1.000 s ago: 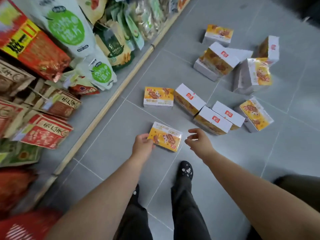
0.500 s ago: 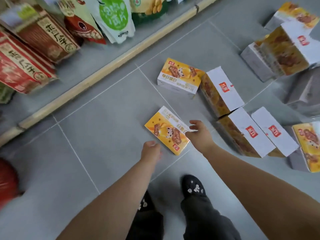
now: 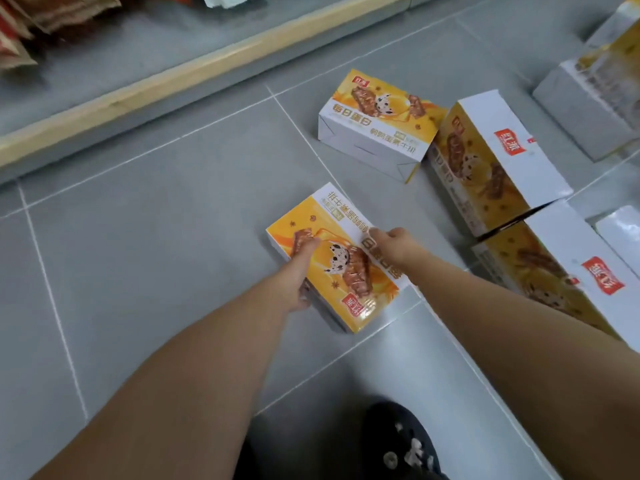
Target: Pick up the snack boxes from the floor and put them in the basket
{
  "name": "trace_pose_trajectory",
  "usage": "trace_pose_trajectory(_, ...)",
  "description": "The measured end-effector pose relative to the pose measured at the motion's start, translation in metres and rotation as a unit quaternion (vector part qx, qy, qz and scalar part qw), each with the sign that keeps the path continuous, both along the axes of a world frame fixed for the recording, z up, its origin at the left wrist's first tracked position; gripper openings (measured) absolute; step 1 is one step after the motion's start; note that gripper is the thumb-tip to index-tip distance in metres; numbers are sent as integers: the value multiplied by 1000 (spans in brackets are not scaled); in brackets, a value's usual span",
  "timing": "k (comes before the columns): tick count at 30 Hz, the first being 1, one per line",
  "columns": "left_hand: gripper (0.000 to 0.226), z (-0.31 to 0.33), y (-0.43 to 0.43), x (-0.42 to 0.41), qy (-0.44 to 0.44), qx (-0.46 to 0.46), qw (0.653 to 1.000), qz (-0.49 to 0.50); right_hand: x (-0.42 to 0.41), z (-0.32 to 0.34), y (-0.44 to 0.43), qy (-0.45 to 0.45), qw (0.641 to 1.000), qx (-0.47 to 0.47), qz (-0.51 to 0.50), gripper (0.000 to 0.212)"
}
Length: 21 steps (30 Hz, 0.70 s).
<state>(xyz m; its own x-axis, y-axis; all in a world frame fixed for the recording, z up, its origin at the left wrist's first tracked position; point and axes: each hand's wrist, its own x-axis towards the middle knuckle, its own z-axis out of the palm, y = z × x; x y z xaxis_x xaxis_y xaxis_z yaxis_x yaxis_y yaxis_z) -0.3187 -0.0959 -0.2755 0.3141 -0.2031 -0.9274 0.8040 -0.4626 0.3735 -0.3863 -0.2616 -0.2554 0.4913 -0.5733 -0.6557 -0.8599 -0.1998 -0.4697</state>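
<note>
The grey floor [image 3: 156, 237] is spreading out under both my arms, and the wooden shelf edge [image 3: 173, 81] is running well beyond my left hand [image 3: 294, 278]. Past my right hand [image 3: 398, 245] more cartons are waiting. A tipped box [image 3: 495, 157] is lying on its side out to the right, another box [image 3: 554, 271] is sitting just beside my right forearm, and a flat box [image 3: 377, 126] is lying ahead of my fingertips. I am not seeing the basket anywhere from here.

The snack box [image 3: 332, 258] I am working on is lying face up between my two hands, apart from its neighbours. Both hands are clamped on it. My left is taking the near-left side with the thumb [image 3: 308, 245] laid on the printed top. My right is hooking its fingers [image 3: 375, 233] over the opposite long edge. I cannot tell whether it is clearing the tiles yet.

To do this well, I am thinking the squeeze wants to be even across both long sides and gentle, since thin card probably dents easily. I am planning to bring it straight up and level, close to my body, so the right wrist is not knocking the box beside it.
</note>
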Motion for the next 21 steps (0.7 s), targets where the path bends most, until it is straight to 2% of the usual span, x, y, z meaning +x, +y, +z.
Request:
trace_pose_trajectory(2,50,2,0,-7,14,-35,999,16,-7,1,3,9,1000,18,1,53)
trace_pose_trajectory(4,67,2,2,-8,7,-62,998,27,-17,-4,8,16,999,44,8,54)
trace_pose_trajectory(7,102,1,7,6,-59,-60,996,17,-33,-12,9,20,991,129,29,48)
trace_pose_trajectory(8,103,4,7,11,-83,-58,995,-16,-38,-13,7,20,986,162,25,45)
trace_pose_trajectory(12,75,19,2,15,-187,-60,972,-132,-56,-13,8,24,976,215,-12,41)
trace_pose_trajectory(14,78,28,-1,11,-264,-20,953,-148,-61,-12,18,18,973,228,-42,42)
trace_pose_trajectory(16,84,39,-2,12,-323,24,930,-173,-58,-9,26,-23,985,167,-47,55)
trace_pose_trajectory(18,87,48,1,21,-371,57,898,-229,-43,2,20,-71,996,43,-37,88)
trace_pose_trajectory(21,90,66,12,40,-444,80,821,-349,-8,28,-2,-109,992,-44,35,111)
